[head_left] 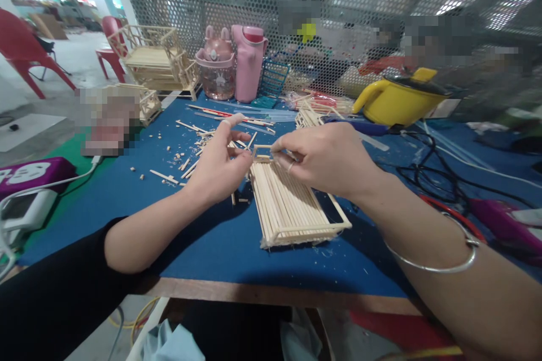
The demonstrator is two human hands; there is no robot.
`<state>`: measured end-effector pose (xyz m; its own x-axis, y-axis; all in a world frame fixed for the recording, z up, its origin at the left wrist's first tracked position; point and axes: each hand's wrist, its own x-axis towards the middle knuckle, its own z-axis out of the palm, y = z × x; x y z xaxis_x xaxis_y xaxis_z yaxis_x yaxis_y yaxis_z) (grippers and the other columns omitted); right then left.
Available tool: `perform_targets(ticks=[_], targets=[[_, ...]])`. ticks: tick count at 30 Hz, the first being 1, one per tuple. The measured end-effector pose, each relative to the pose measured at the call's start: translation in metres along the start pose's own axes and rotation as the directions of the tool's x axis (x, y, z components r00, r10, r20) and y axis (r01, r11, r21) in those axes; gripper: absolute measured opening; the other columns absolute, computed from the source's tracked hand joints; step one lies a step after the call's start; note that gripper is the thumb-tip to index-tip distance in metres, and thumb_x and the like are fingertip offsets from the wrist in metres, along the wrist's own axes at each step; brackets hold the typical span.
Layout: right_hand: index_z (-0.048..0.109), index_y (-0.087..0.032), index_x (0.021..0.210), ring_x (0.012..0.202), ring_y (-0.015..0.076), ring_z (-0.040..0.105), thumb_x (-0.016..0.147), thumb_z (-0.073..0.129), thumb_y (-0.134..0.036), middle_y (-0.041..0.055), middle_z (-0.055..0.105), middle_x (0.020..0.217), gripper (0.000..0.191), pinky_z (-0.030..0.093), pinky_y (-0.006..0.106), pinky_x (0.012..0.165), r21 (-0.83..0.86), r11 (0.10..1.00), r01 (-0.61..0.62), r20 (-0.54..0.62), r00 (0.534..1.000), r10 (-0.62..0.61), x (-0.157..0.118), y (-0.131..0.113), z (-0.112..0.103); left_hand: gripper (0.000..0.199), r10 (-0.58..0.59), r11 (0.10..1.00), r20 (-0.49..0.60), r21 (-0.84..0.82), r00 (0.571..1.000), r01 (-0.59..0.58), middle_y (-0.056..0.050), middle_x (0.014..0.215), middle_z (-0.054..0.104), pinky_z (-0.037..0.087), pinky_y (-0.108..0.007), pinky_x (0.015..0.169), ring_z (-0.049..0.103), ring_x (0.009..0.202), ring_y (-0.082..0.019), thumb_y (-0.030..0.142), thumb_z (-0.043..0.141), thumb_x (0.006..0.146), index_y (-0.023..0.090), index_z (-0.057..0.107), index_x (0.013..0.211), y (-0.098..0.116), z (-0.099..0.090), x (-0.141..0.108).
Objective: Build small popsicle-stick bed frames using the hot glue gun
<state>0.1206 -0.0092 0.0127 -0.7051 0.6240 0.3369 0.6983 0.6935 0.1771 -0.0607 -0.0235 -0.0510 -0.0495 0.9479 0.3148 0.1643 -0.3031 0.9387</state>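
Wooden stick frame [292, 203] by both hands [328, 155]

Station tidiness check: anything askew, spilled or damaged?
Yes. Short pale wooden stick offcuts lie strewn on the flat blue tabletop, mostly left of the bare left hand, in no order. Ragged whitish fuzz fringes the near edge of the pale slatted wooden-stick panel; untidy, possibly stray glue. No clear breakage.

The stick platform [288, 197] looks matt wood, the bangle [449, 269] glossy metal.

Panel [288, 197] partly behind right hand [324, 155]
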Motion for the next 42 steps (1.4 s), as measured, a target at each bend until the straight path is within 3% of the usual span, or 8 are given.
perform_targets(ticks=[4, 7, 11, 13, 18, 30, 42], targets=[[0.067, -0.021, 0.091, 0.064, 0.0155, 0.055, 0.087, 0.047, -0.029, 0.0031, 0.065, 0.073, 0.022, 0.038, 0.031, 0.062, 0.215, 0.973, -0.082, -0.194, 0.973, 0.125, -0.005, 0.001, -0.008, 0.062, 0.036, 0.999, -0.032, -0.04, 0.999, -0.037, -0.005, 0.105, 0.06, 0.05, -0.029, 0.075, 0.06, 0.088, -0.014, 0.005, 0.047, 0.07, 0.021, 0.04, 0.13, -0.003, -0.005, 0.004], [0.063, -0.021, 0.094, 0.066, 0.016, 0.053, 0.085, 0.05, -0.03, 0.003, 0.061, 0.074, 0.019, 0.04, 0.031, 0.065, 0.291, 0.951, -0.1, -0.232, 0.958, 0.172, -0.004, 0.003, -0.007, 0.064, 0.005, 0.998, 0.033, -0.062, 0.999, -0.003, -0.004, 0.099, 0.062, 0.05, -0.03, 0.076, 0.061, 0.089, -0.015, 0.007, 0.05, 0.07, 0.02, 0.038, 0.132, -0.004, -0.004, 0.004], [0.06, -0.019, 0.097, 0.084, 0.0197, 0.058, 0.072, 0.062, -0.024, 0.0045, 0.065, 0.093, 0.025, 0.042, 0.032, 0.075, 0.34, 0.94, -0.019, -0.123, 0.99, 0.064, 0.003, 0.006, 0.002, 0.073, -0.026, 0.999, 0.108, -0.04, 0.994, 0.03, -0.002, 0.092, 0.062, 0.05, -0.029, 0.073, 0.062, 0.084, -0.014, 0.008, 0.06, 0.065, 0.02, 0.035, 0.133, -0.004, 0.003, 0.0], [0.058, -0.018, 0.104, 0.09, 0.0203, 0.059, 0.069, 0.064, -0.02, 0.0052, 0.066, 0.099, 0.036, 0.043, 0.032, 0.077, 0.412, 0.91, -0.049, -0.025, 0.998, 0.065, 0.007, 0.007, 0.006, 0.074, -0.039, 0.998, 0.105, -0.043, 0.994, 0.044, 0.0, 0.088, 0.062, 0.051, -0.027, 0.069, 0.062, 0.077, -0.012, 0.006, 0.061, 0.064, 0.019, 0.036, 0.132, -0.004, 0.005, -0.001], [0.056, -0.017, 0.114, 0.081, 0.0173, 0.061, 0.068, 0.068, -0.02, 0.0035, 0.067, 0.09, 0.048, 0.044, 0.029, 0.069, 0.54, 0.828, -0.151, 0.107, 0.988, 0.111, 0.015, 0.01, 0.009, 0.07, -0.011, 0.998, 0.095, -0.053, 0.995, 0.016, 0.002, 0.083, 0.06, 0.051, -0.024, 0.062, 0.06, 0.068, -0.009, 0.005, 0.062, 0.066, 0.019, 0.037, 0.13, -0.003, 0.006, -0.001], [0.057, -0.018, 0.113, 0.071, 0.0153, 0.061, 0.072, 0.069, -0.021, 0.0002, 0.067, 0.078, 0.043, 0.044, 0.03, 0.065, 0.63, 0.747, -0.212, 0.168, 0.976, 0.135, 0.019, 0.011, 0.019, 0.074, 0.0, 1.0, 0.048, 0.007, 0.999, -0.001, 0.0, 0.086, 0.064, 0.053, -0.023, 0.061, 0.065, 0.07, -0.011, 0.007, 0.067, 0.068, 0.023, 0.037, 0.134, -0.002, 0.006, -0.001], [0.059, -0.017, 0.11, 0.071, 0.0153, 0.062, 0.07, 0.067, -0.013, 0.0001, 0.068, 0.077, 0.041, 0.044, 0.029, 0.066, 0.62, 0.755, -0.214, 0.143, 0.977, 0.159, 0.019, 0.009, 0.018, 0.074, -0.017, 1.0, 0.036, 0.012, 0.999, 0.017, 0.0, 0.081, 0.065, 0.052, -0.022, 0.06, 0.068, 0.075, -0.014, 0.007, 0.067, 0.07, 0.019, 0.037, 0.137, -0.001, 0.007, -0.001]])
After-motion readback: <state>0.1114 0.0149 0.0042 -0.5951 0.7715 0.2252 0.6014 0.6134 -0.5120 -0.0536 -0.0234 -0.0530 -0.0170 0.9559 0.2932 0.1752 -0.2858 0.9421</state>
